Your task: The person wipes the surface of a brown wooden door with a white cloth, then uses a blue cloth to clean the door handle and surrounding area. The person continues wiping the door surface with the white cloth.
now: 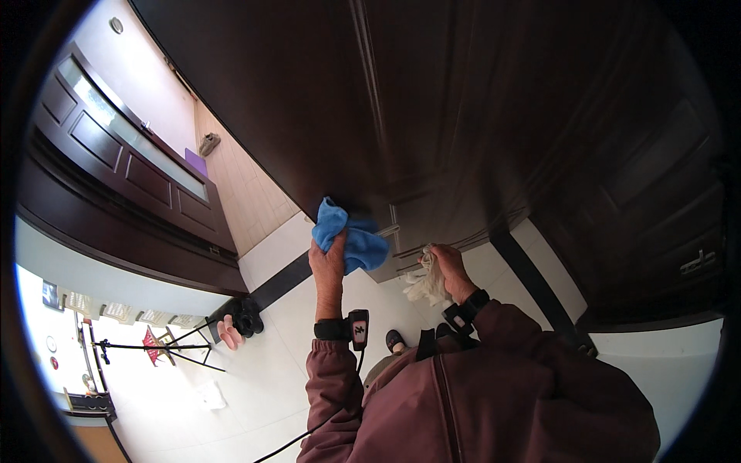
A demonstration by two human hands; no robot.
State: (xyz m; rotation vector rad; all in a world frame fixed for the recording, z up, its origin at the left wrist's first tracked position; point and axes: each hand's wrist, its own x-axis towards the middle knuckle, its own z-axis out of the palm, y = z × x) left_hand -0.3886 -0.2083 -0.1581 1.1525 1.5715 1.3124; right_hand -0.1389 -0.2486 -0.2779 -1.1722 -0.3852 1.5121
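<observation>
My left hand [328,267] grips a bunched blue cloth [365,249] against or very near the dark brown door [289,110], close to its edge. Just right of the cloth, a slim metal door handle [389,230] shows in part. A crumpled off-white cloth [427,280], possibly a knitted glove, hangs from my right hand [454,271]. That hand is in front of the lower part of the door; whether it touches the surface cannot be told. Both wrists wear black straps with small devices.
Beyond the door's edge is a room with a wooden floor [249,191] and a shoe [209,144]. A black tripod [173,347], pink slippers [230,333] and black shoes [249,318] stand at left. Another dark door [642,231] is at right. A cable [295,440] trails below my left arm.
</observation>
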